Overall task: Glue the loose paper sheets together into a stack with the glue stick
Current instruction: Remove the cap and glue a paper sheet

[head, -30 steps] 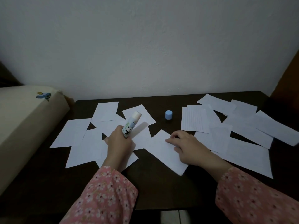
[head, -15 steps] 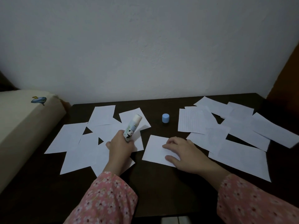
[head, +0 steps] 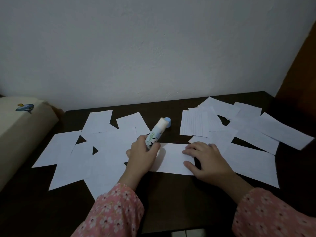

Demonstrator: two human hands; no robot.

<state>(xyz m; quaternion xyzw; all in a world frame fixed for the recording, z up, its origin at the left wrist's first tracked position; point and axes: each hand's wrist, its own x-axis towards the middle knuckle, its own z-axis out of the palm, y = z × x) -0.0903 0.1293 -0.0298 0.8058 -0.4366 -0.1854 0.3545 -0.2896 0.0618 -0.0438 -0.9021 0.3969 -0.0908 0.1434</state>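
Oddly, glue stick (head: 155,134) label (panda picture) reads illegibly.

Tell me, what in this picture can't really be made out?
All from the head view:
- Print on the glue stick: too small and dim to read; the left hand covers its base.
- Cap: partly hidden behind the glue stick's tip.
- Centre sheet: its right end lies under the right hand.
- Count of the left sheets: they overlap.
- Sheet by the right edge: faint marks, unreadable.
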